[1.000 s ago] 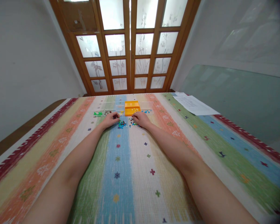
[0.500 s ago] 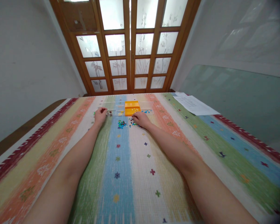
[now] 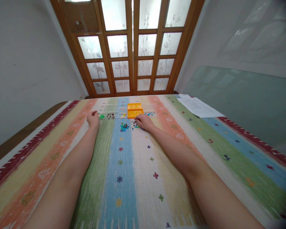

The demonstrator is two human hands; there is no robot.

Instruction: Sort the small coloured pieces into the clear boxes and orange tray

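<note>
My left hand [image 3: 92, 119] is just left of a clear divided box, with its thumb and fingers pinched together. Whatever they may hold is too small to make out. The nearest compartment holds small green pieces [image 3: 101, 116], and beside it lie small brown pieces [image 3: 110, 116]. My right hand [image 3: 144, 122] rests on the cloth, fingers curled down at a scatter of tiny mixed pieces [image 3: 134, 126]; its fingertips are partly hidden. Left of it lies a heap of blue, green and dark red pieces [image 3: 124, 127]. Behind the hand, an orange tray [image 3: 134, 107] holds a few pale bits.
Blue pieces [image 3: 148, 114] lie in a clear compartment right of the orange tray. A striped tablecloth [image 3: 119, 197] covers the table. Printed paper sheets [image 3: 197, 107] lie at the far right. Wooden doors with glass panes [image 3: 133, 47] stand beyond the table.
My left hand has moved left, from over the brown and green compartments to outside the box's left end, uncovering the green pieces. My right hand has barely moved.
</note>
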